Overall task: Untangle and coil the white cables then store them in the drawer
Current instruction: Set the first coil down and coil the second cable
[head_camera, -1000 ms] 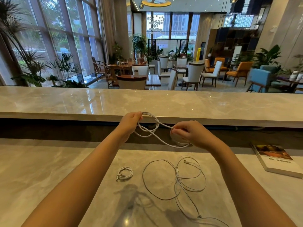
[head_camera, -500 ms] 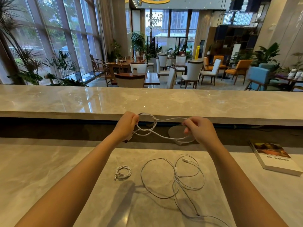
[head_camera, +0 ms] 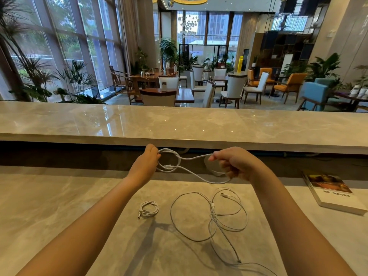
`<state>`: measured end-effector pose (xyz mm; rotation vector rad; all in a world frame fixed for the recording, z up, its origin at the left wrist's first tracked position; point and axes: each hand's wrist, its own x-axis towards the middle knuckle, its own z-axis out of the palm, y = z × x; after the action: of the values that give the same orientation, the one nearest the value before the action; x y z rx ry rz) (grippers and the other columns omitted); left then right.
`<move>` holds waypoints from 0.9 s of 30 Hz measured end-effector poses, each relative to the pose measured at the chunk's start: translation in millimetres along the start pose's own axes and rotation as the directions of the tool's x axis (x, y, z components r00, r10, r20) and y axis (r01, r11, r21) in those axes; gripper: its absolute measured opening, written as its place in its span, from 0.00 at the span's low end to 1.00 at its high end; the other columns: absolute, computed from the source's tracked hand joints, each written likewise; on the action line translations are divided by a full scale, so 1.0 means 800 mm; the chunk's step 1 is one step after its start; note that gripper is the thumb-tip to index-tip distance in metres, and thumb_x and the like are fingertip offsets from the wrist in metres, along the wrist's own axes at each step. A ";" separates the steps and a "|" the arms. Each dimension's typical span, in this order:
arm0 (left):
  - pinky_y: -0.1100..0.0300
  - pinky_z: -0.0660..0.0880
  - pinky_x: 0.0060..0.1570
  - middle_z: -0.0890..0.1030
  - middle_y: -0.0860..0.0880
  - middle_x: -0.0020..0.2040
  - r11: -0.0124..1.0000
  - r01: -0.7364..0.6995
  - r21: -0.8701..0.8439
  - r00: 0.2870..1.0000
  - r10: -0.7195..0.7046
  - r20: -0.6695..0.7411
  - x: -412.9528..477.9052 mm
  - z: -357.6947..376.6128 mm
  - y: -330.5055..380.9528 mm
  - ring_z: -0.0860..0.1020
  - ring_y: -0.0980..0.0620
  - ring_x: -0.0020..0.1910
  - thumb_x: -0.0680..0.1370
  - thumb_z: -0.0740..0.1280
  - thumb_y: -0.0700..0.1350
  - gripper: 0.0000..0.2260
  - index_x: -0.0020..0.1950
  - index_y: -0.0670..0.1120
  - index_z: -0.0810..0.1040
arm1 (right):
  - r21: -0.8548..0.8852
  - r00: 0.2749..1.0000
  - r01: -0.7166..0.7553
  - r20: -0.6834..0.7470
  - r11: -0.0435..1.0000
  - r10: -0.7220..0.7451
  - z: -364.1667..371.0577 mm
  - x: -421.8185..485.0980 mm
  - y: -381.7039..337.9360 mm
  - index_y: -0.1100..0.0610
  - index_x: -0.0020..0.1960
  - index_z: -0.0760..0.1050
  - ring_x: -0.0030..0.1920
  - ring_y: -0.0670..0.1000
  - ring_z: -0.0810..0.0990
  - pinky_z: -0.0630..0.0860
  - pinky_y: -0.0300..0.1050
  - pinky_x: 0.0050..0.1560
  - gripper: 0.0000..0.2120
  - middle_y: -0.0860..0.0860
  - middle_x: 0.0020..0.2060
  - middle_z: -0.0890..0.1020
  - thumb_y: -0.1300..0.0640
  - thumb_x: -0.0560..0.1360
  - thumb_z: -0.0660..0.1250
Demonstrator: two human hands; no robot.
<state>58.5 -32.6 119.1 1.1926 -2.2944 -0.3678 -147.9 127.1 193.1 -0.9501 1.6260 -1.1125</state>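
1. A white cable (head_camera: pixel 187 158) is held up at mid-frame, above the counter (head_camera: pixel 59 206). Several loops of it are gathered in the left hand (head_camera: pixel 148 162), whose fingers are curled round them. The free run is pinched in the right hand (head_camera: pixel 233 163) and drawn nearly taut between the two, with a slack bight hanging below.
2. The task is judged less than half done: this cable is only partly wound and nothing is stored. No drawer is seen.
3. One small coil (head_camera: pixel 149 209) is laid on the counter at lower centre and is taken to be finished.
4. Near it, to the right, a tangle (head_camera: pixel 211 214) of thin white cables is spread in wide overlapping loops, with one end trailing to the bottom edge. How many cables are in it cannot be told, and it is judged not yet dealt with.
5. The held cable is seen to be thin, limp and braided-looking, and a connector is visible among the loops beside the left hand.
6. A book (head_camera: pixel 332 191) is laid flat on the counter at the right edge.
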 end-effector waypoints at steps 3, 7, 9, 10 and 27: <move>0.55 0.74 0.36 0.76 0.47 0.40 0.999 0.036 -0.008 0.999 -0.036 -0.040 0.007 -0.004 -0.003 0.77 0.51 0.35 0.82 0.55 0.46 0.07 0.48 0.45 0.70 | -0.264 0.999 0.054 0.015 0.963 -0.052 0.004 -0.005 0.001 0.60 0.44 0.80 0.21 0.43 0.62 0.59 0.35 0.21 0.10 0.48 0.23 0.68 0.57 0.77 0.63; 0.56 0.76 0.38 0.77 0.46 0.40 0.964 0.092 -0.250 0.991 -0.114 -0.072 0.009 -0.007 0.001 0.78 0.49 0.37 0.82 0.55 0.44 0.08 0.47 0.46 0.72 | -0.438 0.989 0.146 0.049 0.887 -0.139 0.011 -0.003 0.007 0.57 0.45 0.80 0.25 0.44 0.65 0.61 0.35 0.24 0.10 0.49 0.28 0.71 0.54 0.77 0.62; 0.61 0.79 0.35 0.78 0.44 0.41 0.820 0.165 -0.548 0.973 -0.227 -0.046 0.008 -0.010 0.011 0.80 0.50 0.38 0.82 0.55 0.42 0.07 0.51 0.45 0.72 | -0.522 0.975 0.185 -0.009 0.832 -0.222 0.018 0.009 0.017 0.57 0.49 0.79 0.30 0.45 0.69 0.66 0.34 0.30 0.11 0.49 0.33 0.74 0.54 0.79 0.60; 0.63 0.79 0.34 0.79 0.44 0.42 0.724 0.208 -0.657 0.963 -0.270 0.007 0.006 -0.011 0.018 0.81 0.50 0.38 0.82 0.55 0.41 0.07 0.53 0.44 0.72 | -0.541 0.966 0.197 -0.033 0.818 -0.255 0.022 0.015 0.025 0.57 0.50 0.79 0.33 0.45 0.71 0.68 0.36 0.34 0.11 0.49 0.35 0.75 0.55 0.79 0.58; 0.55 0.75 0.43 0.76 0.47 0.37 0.558 0.252 -0.791 0.937 -0.343 0.057 -0.036 0.000 0.084 0.76 0.51 0.38 0.82 0.55 0.43 0.08 0.50 0.45 0.74 | 0.033 0.959 0.247 0.136 0.968 -0.250 0.058 0.017 0.032 0.57 0.59 0.75 0.52 0.49 0.82 0.80 0.43 0.51 0.14 0.55 0.52 0.82 0.67 0.75 0.62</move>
<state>26.5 29.4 140.9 1.0502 -1.4852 -1.2717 -109.9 110.7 157.2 -1.2200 1.4105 -1.1959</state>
